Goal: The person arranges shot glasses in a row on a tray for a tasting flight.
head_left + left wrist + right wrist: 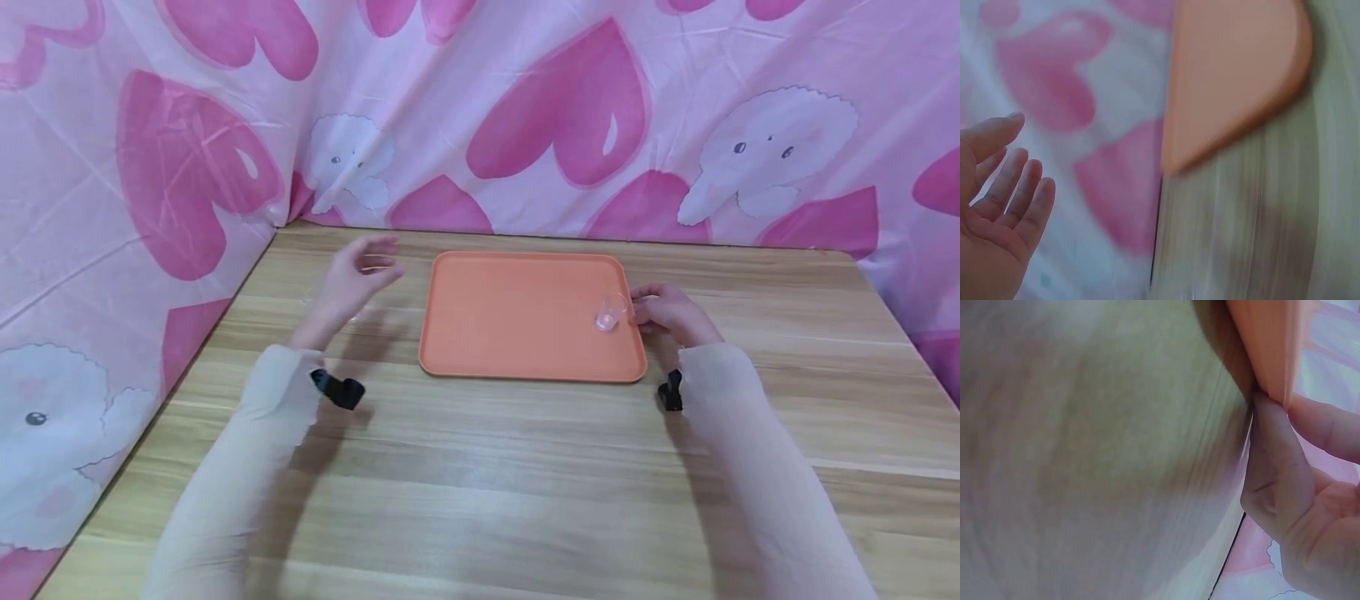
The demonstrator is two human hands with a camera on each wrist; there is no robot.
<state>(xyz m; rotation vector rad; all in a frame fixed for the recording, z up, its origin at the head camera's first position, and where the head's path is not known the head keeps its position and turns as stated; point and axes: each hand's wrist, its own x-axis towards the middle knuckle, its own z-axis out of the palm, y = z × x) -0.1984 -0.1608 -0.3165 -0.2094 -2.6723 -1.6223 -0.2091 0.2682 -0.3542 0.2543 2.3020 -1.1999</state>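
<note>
An orange tray point(525, 317) lies flat on the wooden table. Near its right side stands a small clear cup point(607, 318). My right hand point(671, 312) is at the tray's right edge; in the right wrist view the thumb and a finger pinch the tray's rim point(1275, 356). Off the tray's left side, my left hand point(352, 279) hovers above the table with nothing in it. The left wrist view shows its fingers point(1032, 194) loosely bent and spread apart from the thumb, with the tray some way off.
Faint clear shapes point(357, 315) lie beside my left wrist, too indistinct to name. A pink heart-patterned cloth point(555, 100) hangs along the back and left edges of the table point(510, 483). Each wrist wears a black camera band.
</note>
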